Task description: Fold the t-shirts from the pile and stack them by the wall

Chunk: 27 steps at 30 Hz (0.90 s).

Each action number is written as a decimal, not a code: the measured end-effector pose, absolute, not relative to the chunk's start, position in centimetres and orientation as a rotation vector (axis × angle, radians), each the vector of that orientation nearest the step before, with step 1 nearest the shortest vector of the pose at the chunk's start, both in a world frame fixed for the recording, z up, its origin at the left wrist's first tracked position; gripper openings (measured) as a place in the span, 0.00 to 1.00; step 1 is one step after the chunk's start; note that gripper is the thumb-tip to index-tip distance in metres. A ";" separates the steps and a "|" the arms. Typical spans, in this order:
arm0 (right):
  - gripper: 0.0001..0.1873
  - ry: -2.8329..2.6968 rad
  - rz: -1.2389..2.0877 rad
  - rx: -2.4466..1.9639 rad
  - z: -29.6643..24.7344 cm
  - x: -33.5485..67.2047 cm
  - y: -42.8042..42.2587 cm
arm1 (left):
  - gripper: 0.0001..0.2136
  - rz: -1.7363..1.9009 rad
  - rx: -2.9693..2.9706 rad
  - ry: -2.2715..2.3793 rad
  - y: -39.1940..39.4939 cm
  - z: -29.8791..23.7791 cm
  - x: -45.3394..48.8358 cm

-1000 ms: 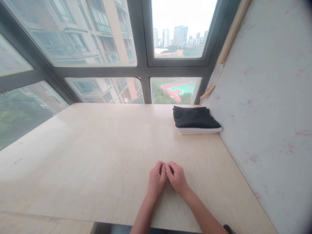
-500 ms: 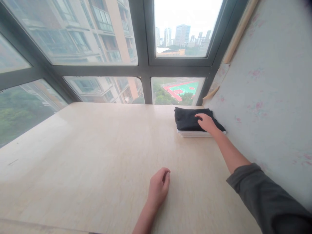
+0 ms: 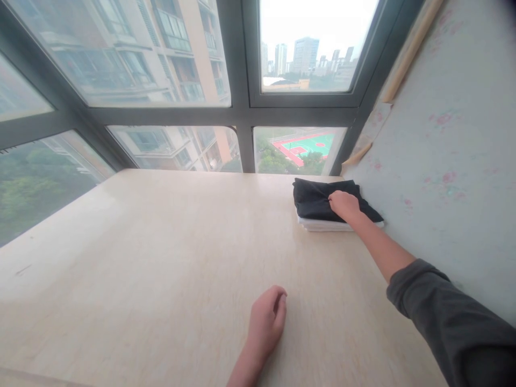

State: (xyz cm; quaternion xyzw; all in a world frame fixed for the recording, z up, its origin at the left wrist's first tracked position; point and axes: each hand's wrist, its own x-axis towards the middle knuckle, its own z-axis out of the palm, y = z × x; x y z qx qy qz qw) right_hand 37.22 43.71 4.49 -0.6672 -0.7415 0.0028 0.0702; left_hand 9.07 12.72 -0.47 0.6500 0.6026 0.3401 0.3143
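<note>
A folded black garment (image 3: 312, 200) lies on top of a stack of folded white cloth (image 3: 322, 226), close to the wall at the right. My right hand (image 3: 344, 204) is closed on the black garment, pinching its upper layer so that creases run toward the fingertips. Lower down, my left hand (image 3: 266, 317) rests at the surface with its fingers curled in and nothing visible in them. It is well apart from the stack.
The pale marble-patterned sill (image 3: 161, 258) stretches wide to the left and front. Grey window frames (image 3: 169, 115) border it at the back and left. A wall with floral paper (image 3: 451, 161) rises along the right, its edge torn near the window.
My right hand's fingers, before spread over the black garment, have closed and pinch the fabric. My left hand stays curled. The whole view has shifted slightly.
</note>
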 end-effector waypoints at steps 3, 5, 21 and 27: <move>0.16 -2.212 -0.066 -2.052 4.7 37.2 43.6 | 0.09 0.907 1.705 1.583 12.7 -0.3 9.1; 0.16 -2.167 -0.111 -2.075 5.0 37.2 43.4 | 0.09 0.912 1.700 1.583 12.8 -0.2 9.1; 0.15 -1.608 0.008 -2.002 7.6 38.9 41.4 | 0.09 0.943 1.652 1.570 13.1 -0.3 9.1; 0.09 -1.466 -0.105 -1.602 16.3 37.2 39.5 | 0.09 1.006 1.599 1.530 13.1 -0.1 9.1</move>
